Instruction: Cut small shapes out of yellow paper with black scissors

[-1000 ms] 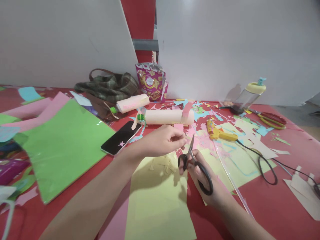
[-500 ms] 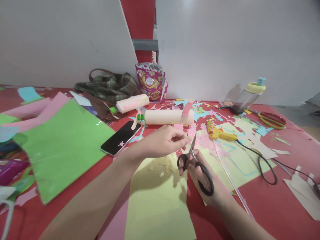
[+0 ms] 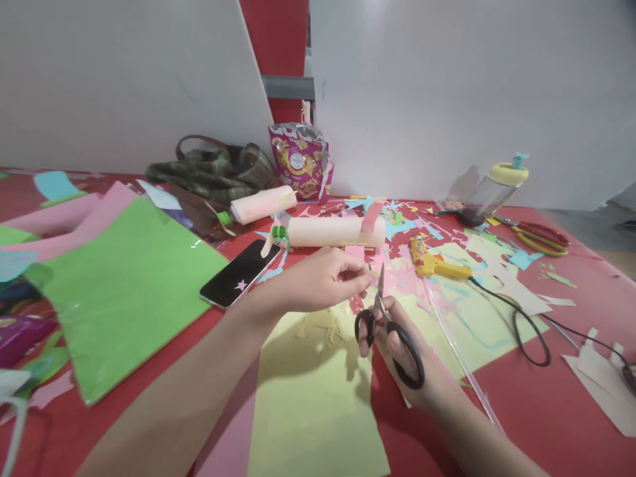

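Observation:
My right hand (image 3: 403,351) grips black-handled scissors (image 3: 390,324), their blades pointing up and away from me. My left hand (image 3: 322,278) is closed in a pinch just left of the blade tips, holding a small scrap of paper (image 3: 370,277) too small to make out well. Both hands hover over a pale yellow sheet (image 3: 313,397) lying on the red table (image 3: 541,411). Beyond them lies a cream paper-wrapped bottle (image 3: 335,232) with a green cap.
A black phone (image 3: 241,273) lies left of my left hand, beside a green sheet (image 3: 114,285). A yellow glue gun (image 3: 437,265) with a black cord (image 3: 531,331), red-yellow scissors (image 3: 539,238), a clear bottle (image 3: 491,189), a snack bag (image 3: 301,162) and a plaid bag (image 3: 213,172) stand further back among paper scraps.
The scissor blades have closed a little near the scrap. Both hands have stayed almost in place.

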### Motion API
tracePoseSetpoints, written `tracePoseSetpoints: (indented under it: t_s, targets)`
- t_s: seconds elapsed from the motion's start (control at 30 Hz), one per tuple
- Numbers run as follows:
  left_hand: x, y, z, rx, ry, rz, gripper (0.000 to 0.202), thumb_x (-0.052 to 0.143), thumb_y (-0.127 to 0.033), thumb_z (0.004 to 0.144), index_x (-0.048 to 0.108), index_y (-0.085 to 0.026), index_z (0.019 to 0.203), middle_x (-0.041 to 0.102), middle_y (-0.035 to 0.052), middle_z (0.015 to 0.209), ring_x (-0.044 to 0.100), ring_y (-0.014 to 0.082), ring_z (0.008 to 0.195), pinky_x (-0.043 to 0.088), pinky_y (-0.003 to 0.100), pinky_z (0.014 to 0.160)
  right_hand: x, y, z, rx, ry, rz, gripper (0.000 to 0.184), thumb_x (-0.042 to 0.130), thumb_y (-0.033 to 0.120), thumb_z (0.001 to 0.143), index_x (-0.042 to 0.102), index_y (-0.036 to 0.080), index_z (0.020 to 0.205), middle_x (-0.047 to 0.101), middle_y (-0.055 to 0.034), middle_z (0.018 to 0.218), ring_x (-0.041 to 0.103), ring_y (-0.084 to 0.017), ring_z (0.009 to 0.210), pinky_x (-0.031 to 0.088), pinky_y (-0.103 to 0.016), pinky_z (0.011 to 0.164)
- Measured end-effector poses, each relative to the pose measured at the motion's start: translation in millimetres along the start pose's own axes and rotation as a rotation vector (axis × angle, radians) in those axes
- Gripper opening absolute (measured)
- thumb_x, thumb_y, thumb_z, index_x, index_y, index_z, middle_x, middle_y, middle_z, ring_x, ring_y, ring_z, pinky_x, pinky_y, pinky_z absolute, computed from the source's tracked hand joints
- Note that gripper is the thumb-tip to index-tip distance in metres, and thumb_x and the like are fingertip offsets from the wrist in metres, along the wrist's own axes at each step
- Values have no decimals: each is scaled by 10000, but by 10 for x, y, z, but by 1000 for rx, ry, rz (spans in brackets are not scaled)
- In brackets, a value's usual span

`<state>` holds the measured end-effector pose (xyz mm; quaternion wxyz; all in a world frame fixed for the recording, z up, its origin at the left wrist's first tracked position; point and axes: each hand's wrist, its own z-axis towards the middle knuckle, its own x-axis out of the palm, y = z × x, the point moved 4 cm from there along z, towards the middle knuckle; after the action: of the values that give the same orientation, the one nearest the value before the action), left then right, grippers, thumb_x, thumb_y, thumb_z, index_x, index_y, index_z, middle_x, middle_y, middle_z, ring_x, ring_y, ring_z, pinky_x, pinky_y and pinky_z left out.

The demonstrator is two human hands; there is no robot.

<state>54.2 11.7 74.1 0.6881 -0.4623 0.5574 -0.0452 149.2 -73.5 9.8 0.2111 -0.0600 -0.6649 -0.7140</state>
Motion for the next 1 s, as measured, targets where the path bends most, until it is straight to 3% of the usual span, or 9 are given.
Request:
tracePoseSetpoints:
  t_s: [0.33,1.0]
  targets:
    - [-17,17,-7,12,46,37,301,323,-319,791,443,-132,587,386,-25,543,349,68,501,238,201,461,-43,-63,0,55,-1,-9,286,514,428,728,343,210,799,424,15,707,445,-102,561,306,-254,574]
    - [-38,19,-32,27,121,70,300,327,-317,798,496,-136,630,437,-21,570,380,67,511,234,208,464,10,-34,-10,81,61,19,217,492,380,762,351,220,803,429,12,719,451,-114,590,312,-276,640]
